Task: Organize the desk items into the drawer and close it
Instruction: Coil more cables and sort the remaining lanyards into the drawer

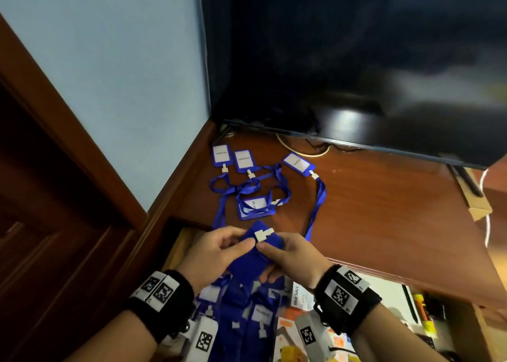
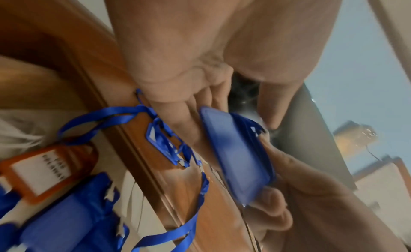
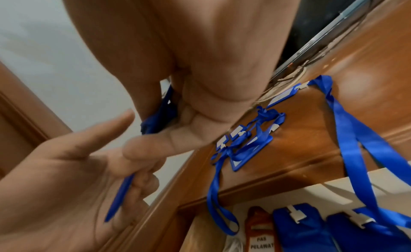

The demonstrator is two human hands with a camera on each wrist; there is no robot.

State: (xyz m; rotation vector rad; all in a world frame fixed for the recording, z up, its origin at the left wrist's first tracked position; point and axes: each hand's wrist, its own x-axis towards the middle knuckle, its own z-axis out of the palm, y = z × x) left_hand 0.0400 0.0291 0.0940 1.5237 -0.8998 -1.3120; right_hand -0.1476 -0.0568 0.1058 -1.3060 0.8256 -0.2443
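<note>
Blue plastic, the badge holder (image 1: 253, 254) sits pinched between both your hands above the open drawer (image 1: 181, 241), left hand (image 1: 219, 248) and right hand (image 1: 288, 254) each with fingers clamped on it by the white clip (image 1: 264, 235); gather its trailing lanyard (image 1: 315, 208) first, since it looks likely to snag the badges on the desk (image 1: 384, 211). Then lay it flat beside those already in the drawer.

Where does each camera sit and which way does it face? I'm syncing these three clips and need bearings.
Head: looks down from above at the brown wooden desk; both hands, left hand and right hand, pinch the blue plastic badge holder.
Left wrist: looks along the palm at the holder.
Right wrist: looks along the palm; the left hand shows opposite.
Shared: all three show the blue lanyards on the desk.
</note>
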